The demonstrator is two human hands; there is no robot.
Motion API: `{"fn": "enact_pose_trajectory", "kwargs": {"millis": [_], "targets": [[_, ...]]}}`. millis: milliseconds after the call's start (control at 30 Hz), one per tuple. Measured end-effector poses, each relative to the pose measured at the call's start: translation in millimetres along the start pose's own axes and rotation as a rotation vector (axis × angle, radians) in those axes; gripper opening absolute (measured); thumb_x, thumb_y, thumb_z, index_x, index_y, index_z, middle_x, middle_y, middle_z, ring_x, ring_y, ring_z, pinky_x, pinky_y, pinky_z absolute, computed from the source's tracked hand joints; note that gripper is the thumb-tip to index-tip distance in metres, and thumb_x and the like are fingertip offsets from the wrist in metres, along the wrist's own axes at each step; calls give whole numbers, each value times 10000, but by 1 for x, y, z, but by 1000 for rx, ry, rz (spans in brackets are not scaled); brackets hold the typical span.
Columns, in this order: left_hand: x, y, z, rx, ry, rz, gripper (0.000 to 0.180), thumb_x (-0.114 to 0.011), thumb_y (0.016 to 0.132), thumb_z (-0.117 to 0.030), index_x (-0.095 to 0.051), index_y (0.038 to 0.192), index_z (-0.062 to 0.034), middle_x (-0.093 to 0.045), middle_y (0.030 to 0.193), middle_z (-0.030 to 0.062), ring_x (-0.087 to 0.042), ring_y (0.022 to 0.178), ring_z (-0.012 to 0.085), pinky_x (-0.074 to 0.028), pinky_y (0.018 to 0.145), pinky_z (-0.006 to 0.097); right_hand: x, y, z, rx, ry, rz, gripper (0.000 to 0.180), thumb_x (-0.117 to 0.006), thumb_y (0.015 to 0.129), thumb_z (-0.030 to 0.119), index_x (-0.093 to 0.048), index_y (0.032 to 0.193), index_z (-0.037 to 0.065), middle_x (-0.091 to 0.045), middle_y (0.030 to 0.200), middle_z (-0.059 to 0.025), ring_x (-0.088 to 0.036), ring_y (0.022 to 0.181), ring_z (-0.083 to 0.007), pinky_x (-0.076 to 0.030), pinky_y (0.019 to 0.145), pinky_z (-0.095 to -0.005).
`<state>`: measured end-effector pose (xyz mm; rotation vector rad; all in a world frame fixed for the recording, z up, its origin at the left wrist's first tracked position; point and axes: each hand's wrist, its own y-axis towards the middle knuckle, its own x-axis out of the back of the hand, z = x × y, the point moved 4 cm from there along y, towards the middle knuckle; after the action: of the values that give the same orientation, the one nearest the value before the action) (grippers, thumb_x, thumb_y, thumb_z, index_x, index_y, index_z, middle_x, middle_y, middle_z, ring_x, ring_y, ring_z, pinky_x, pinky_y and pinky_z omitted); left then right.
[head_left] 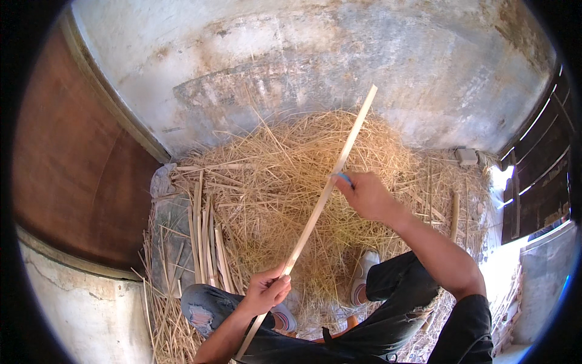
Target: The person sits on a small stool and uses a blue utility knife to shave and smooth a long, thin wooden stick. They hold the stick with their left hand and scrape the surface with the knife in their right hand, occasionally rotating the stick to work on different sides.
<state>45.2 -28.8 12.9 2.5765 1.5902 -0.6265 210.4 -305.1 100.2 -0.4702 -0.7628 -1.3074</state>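
A long, pale, flat bamboo strip (314, 217) slants from beside my lap up and away to the right. My left hand (267, 289) is closed around its lower part, above my left knee. Farther up, my right hand (367, 195) grips a small blue-handled tool (344, 178), held against the strip. Fingers cover most of that tool, so its exact kind cannot be made out. The strip's far end rises free above a heap of thin shavings (315, 145).
Several split bamboo strips (206, 242) lean in a bundle at the left. A stained wall (339, 67) stands behind the shavings, with a brown panel (79, 158) to the left. Dark slatted boards (539, 170) stand at the right. Shavings surround my shoes (365, 273).
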Motion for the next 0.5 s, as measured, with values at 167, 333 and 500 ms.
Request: {"fn": "enact_pose_trajectory", "kwargs": {"millis": [167, 333, 500], "targets": [[-6, 4, -8, 29, 1, -24, 327, -493, 1077, -41, -552, 1398, -55, -355, 635, -54, -314, 494, 41, -257, 437, 238, 18, 11, 0, -161, -35, 43, 420, -488, 1069, 352, -706, 1056, -7, -673, 759, -243, -678, 722, -410, -530, 695, -501], [-1, 9, -3, 12, 10, 23, 436, -488, 1080, -59, -468, 1515, -81, -358, 661, -49, -326, 502, 41, -268, 439, 226, -8, 5, -12, -99, -9, -5, 467, -496, 1074, 390, -700, 993, -22, -610, 662, -216, -590, 602, -333, -479, 602, -456], [1, 5, -8, 8, 18, -27, 369, -507, 1078, -69, -521, 1447, -56, -360, 654, -54, -329, 510, 35, -260, 445, 225, -12, 7, 4, -92, -12, 75, 521, -496, 1081, 417, -641, 864, -34, -562, 608, -194, -532, 536, -261, -439, 562, -444]]}}
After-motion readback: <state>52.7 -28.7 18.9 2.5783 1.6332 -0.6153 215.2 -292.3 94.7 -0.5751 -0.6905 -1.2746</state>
